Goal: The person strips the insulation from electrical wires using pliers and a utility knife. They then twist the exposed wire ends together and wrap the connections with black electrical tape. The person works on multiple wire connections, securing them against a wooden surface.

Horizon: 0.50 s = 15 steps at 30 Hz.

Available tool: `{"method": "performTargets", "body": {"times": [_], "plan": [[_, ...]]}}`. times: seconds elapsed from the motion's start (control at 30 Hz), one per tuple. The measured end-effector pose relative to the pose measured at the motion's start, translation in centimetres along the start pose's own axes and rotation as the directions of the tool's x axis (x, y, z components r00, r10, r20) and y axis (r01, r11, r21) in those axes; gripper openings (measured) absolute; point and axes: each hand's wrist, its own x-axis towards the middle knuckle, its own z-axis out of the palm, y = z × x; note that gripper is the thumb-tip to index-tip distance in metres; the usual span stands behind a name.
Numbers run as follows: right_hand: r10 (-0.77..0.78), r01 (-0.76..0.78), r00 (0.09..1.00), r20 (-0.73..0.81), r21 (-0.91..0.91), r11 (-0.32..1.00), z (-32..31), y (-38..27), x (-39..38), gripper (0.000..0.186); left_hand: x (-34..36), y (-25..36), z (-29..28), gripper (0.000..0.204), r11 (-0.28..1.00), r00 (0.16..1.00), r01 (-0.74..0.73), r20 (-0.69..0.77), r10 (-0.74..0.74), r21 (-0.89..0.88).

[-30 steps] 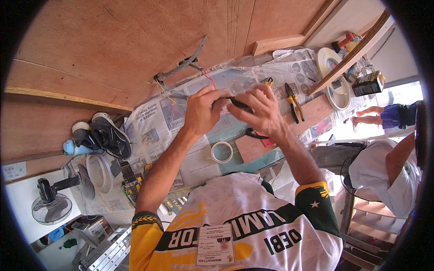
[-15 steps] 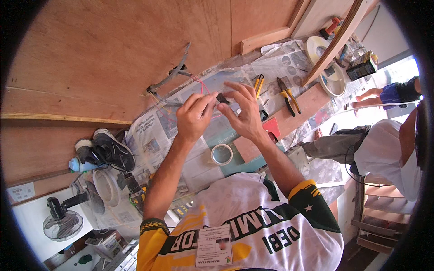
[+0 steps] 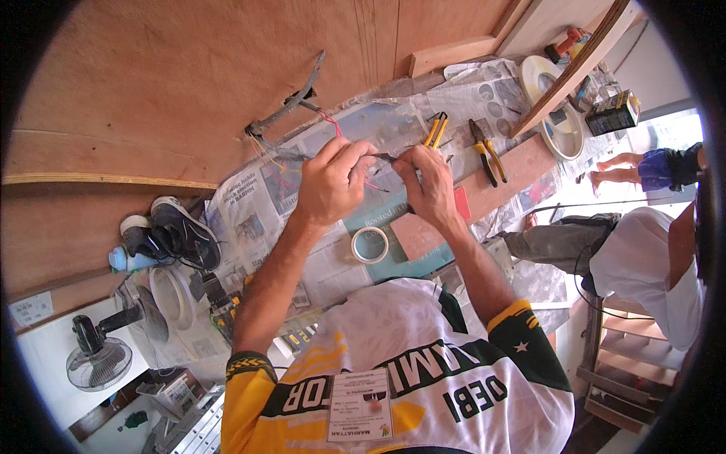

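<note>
The thin strip (image 3: 384, 157) is black. Some wires (image 3: 330, 119) are pinkish red, others yellow, beside a grey tube (image 3: 304, 89). The wall panel (image 3: 227, 76) is reddish brown; the newspaper (image 3: 257, 208) is off-white with black print, grey pictures and a teal patch. The pliers (image 3: 482, 156) are black with yellow-and-black handles. The tape roll (image 3: 369, 259) is white, the board (image 3: 510, 178) pinkish tan. The shirt (image 3: 378, 318) is white, yellow and dark green, with lettering and a white star on one sleeve. The shoe (image 3: 181, 233) is black with a white sole, the bottle (image 3: 132, 261) pale blue, the fan (image 3: 98, 366) black.
</note>
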Motion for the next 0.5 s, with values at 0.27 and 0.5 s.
{"method": "performTargets", "body": {"times": [0.27,0.5], "plan": [[-0.471,0.457,0.879,0.078,-0.417,0.785,1.1,2.2,6.4,0.020,-1.0,-0.9,0.1,0.013,1.000,0.997,0.009,0.076,-0.010,0.007],[-0.624,0.672,0.734,0.270,-0.421,0.609,-2.4,0.4,8.0,0.041,1.2,-1.3,0.7,0.014,0.842,0.890,0.443,0.263,-0.373,-0.308]]}}
